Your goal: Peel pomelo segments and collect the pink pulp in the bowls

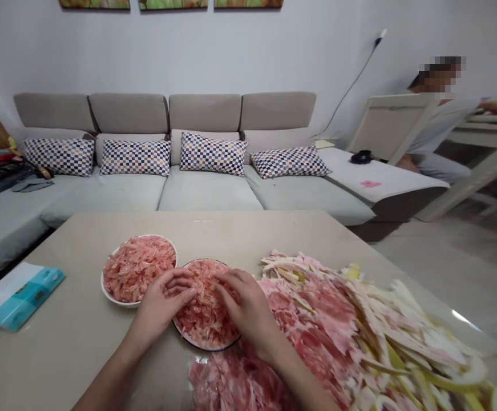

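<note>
A round, dark-rimmed plate (pixel 207 347) on the table is heaped with loose pink pomelo pulp (pixel 207 325). Over its left side, my left hand (pixel 166 294) has its fingers curled in, thumb and fingertips at the pulp. Facing it from the right, my right hand (pixel 243 299) is bent with thumb and fingertips drawn together on the pulp. Small pulp pieces lie between the two hands; their exact edges are hard to make out. To the right spreads a large pile of pink pomelo membranes (pixel 316 319), with thick whitish-yellow peel strips (pixel 428 342) among it.
A white bowl (pixel 105 288) heaped with more pulp stands left of the plate. Farther left on the table (pixel 85 342) lies a blue tissue pack (pixel 29 294). Behind is a grey sofa (pixel 205 191) with patterned cushions. A person (pixel 432 125) sits at another table, back right.
</note>
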### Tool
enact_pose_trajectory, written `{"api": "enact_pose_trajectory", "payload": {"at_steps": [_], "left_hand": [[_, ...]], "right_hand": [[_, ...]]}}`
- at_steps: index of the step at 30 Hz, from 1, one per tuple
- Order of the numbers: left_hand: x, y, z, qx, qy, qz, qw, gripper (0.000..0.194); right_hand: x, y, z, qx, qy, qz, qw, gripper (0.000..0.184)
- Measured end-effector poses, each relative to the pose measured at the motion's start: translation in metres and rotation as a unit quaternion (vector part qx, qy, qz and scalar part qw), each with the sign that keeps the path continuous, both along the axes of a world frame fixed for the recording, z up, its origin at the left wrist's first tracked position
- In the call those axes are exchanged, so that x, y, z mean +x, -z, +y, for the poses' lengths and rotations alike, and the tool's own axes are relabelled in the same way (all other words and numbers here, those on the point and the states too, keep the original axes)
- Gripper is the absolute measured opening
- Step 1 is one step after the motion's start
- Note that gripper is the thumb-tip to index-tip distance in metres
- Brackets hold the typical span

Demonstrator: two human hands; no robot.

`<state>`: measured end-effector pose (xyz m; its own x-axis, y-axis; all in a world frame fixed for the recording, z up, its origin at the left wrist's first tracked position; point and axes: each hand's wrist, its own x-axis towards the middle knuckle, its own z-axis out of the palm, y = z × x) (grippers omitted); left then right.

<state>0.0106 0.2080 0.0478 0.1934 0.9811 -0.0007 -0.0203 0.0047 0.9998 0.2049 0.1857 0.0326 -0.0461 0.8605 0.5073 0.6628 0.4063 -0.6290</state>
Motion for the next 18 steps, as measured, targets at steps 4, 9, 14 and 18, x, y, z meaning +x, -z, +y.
{"api": "enact_pose_trajectory", "payload": {"at_steps": [4,9,14,18], "left_hand": [[0.002,0.000,-0.003,0.037,0.001,0.026,0.999,0.018],[0.006,-0.003,-0.012,0.099,0.019,0.074,0.992,0.006],[0.006,-0.003,-0.016,0.148,0.012,0.118,0.982,0.011],[0.003,-0.004,-0.019,0.179,0.002,0.153,0.972,0.015]], "right_hand": [[-0.006,-0.013,-0.008,-0.028,-0.048,0.089,0.994,0.018],[-0.016,-0.021,-0.015,-0.055,-0.101,0.140,0.983,0.020],[-0.019,-0.021,-0.016,-0.041,-0.107,0.157,0.981,0.016],[-0.019,-0.019,-0.016,-0.017,-0.110,0.149,0.983,0.016]]}}
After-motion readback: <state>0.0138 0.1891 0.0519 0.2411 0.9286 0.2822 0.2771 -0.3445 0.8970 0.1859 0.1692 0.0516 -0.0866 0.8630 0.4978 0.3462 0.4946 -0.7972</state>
